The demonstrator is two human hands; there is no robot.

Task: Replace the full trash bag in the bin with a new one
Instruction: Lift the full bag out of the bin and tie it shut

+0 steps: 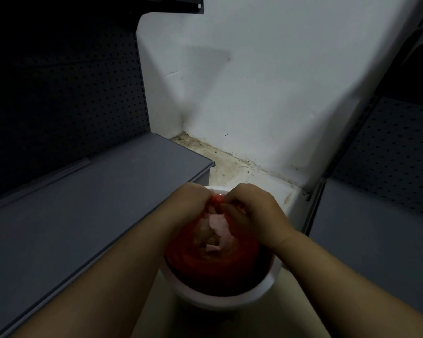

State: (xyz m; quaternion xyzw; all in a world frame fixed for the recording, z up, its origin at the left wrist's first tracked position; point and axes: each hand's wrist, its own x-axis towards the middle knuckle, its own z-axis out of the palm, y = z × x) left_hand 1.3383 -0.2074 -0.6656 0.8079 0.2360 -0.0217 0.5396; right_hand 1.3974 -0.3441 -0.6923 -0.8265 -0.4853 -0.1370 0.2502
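Between two grey shelves, both hands gather the red trash bag (205,262) at the far rim of the white bin (230,301).
Left hand (191,203) and right hand (249,206) pinch the bag's edge together, likely to close it over the paper waste (217,230) before lifting it out.

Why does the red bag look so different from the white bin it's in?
The trash bag is red, thin and see-through, with crumpled paper showing inside; the bin is white and solid. The bag's far edge is pinched by the left hand and right hand; the bin's rim is untouched. Both look round from above.
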